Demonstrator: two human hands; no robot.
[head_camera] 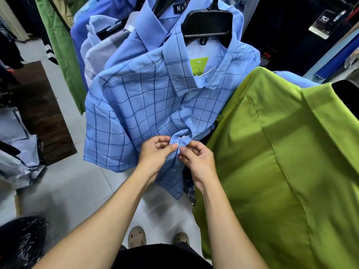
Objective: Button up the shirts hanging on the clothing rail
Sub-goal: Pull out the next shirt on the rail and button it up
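A light blue checked short-sleeve shirt (139, 105) hangs on a black hanger (207, 22) in the middle of the view, its collar closed and its lower front bunched. My left hand (155, 152) pinches the left placket edge between thumb and fingers. My right hand (196, 156) pinches the opposite edge right beside it, the two thumbs almost touching. A small button (173, 170) shows on the placket just below my hands. A lime green tag (198, 66) sits inside the collar.
A lime green shirt (281, 162) hangs close on the right, pressing against the checked one. More blue shirts (124, 35) hang behind on the rail. Plastic-wrapped garments (17, 148) lie on the floor at left, and a green garment (62, 47) hangs at upper left.
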